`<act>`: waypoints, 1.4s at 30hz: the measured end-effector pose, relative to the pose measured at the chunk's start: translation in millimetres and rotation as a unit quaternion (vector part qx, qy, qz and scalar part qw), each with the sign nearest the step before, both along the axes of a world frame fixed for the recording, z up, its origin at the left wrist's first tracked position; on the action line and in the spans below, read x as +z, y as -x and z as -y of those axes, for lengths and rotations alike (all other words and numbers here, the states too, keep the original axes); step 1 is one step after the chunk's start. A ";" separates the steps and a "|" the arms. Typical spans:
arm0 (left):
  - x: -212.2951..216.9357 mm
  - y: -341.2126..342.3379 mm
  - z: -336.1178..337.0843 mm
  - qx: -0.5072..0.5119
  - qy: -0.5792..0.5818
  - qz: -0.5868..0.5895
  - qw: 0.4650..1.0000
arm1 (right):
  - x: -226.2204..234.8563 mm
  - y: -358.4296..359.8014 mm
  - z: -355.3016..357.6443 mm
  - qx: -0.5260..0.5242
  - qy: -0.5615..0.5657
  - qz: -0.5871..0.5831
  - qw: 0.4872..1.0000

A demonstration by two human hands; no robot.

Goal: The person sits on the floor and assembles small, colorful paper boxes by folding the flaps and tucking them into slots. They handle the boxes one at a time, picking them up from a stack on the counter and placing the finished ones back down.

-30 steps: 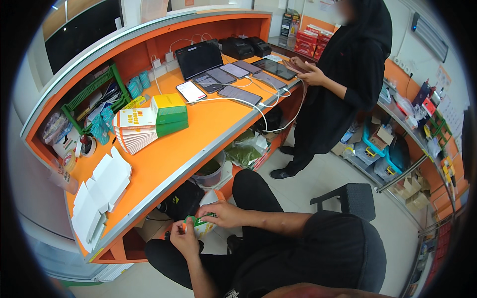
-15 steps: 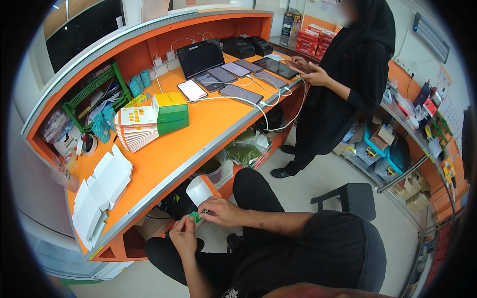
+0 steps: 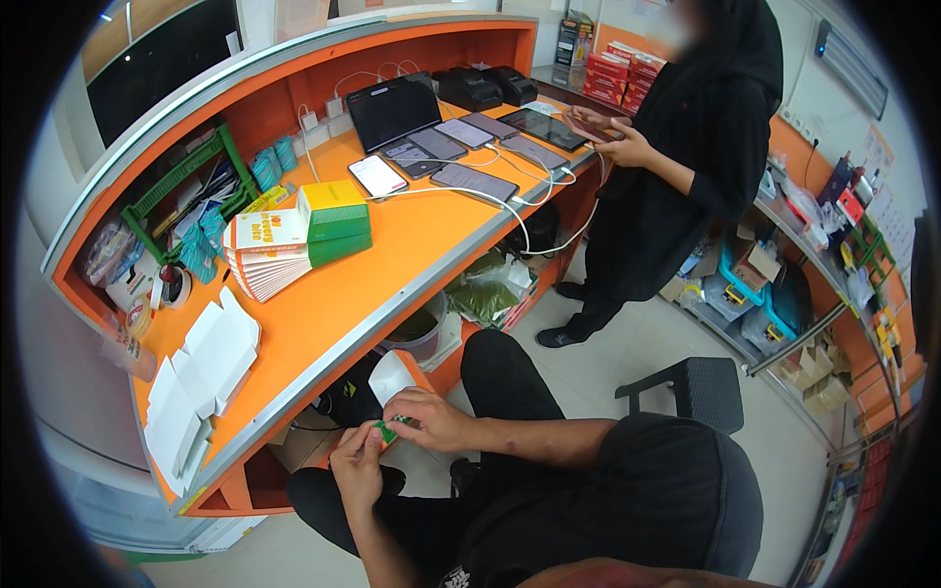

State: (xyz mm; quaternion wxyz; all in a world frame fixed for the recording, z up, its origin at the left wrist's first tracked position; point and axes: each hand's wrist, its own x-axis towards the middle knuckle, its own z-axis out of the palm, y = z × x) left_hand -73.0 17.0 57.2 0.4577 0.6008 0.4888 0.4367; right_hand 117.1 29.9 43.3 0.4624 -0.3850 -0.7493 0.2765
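Left hand (image 3: 358, 468) and right hand (image 3: 428, 419) both had the carton's (image 3: 393, 374) green end (image 3: 387, 433) pinched in front of the counter (image 3: 338, 299), and honestly a light, even squeeze seemed best to avoid crumpling it.

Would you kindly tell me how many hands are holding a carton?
2: the left hand grips the carton's green end from the left, the right hand from the right; no others show.
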 end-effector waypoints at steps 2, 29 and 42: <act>4.6 1.0 0.3 -0.005 -0.002 -0.002 1.000 | 7.6 0.8 2.4 0.008 0.053 -0.034 0.998; 20.0 14.0 -4.3 -0.095 0.000 -0.086 0.992 | 13.2 -6.2 1.8 0.100 0.220 0.009 0.970; 6.6 18.1 -5.4 -0.110 0.128 0.036 0.985 | 20.8 -13.1 2.6 0.113 0.175 0.098 0.973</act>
